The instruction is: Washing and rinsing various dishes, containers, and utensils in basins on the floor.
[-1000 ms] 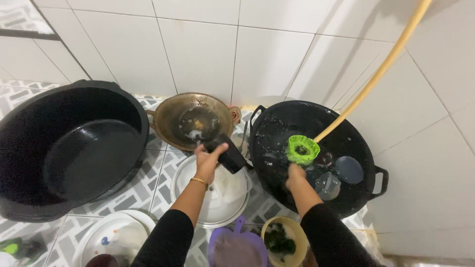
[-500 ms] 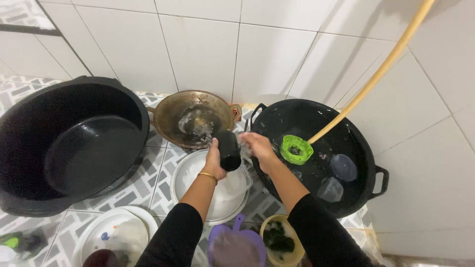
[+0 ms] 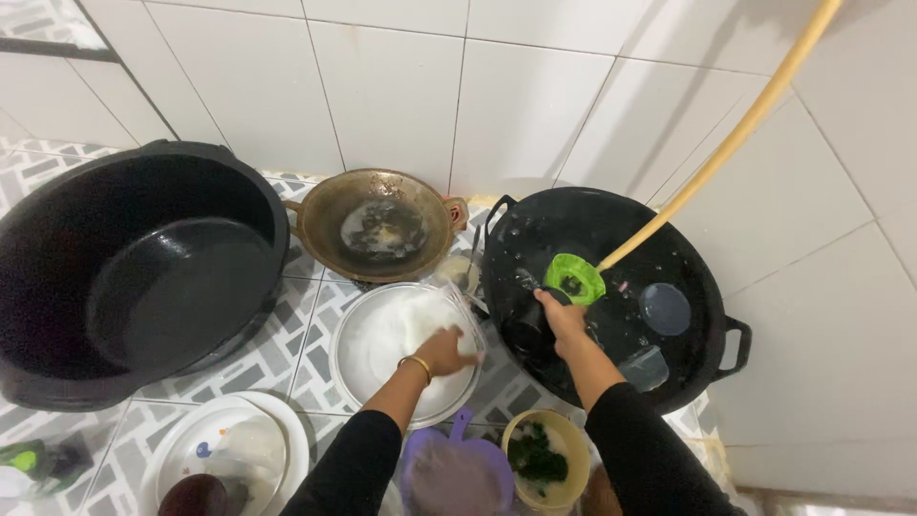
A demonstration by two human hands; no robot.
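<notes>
Black cup, wet, in basin

the black basin looks like glossy plastic, wet and beaded with drops; the green scoop in it is bright smooth plastic. the wok is dull, stained metal. wall tiles are smooth, glossy white ceramic; the sleeves are matt black cloth.

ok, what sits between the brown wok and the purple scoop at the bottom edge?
Head view: the white basin lies between the brown wok and purple scoop, with the left hand resting in it.
</notes>
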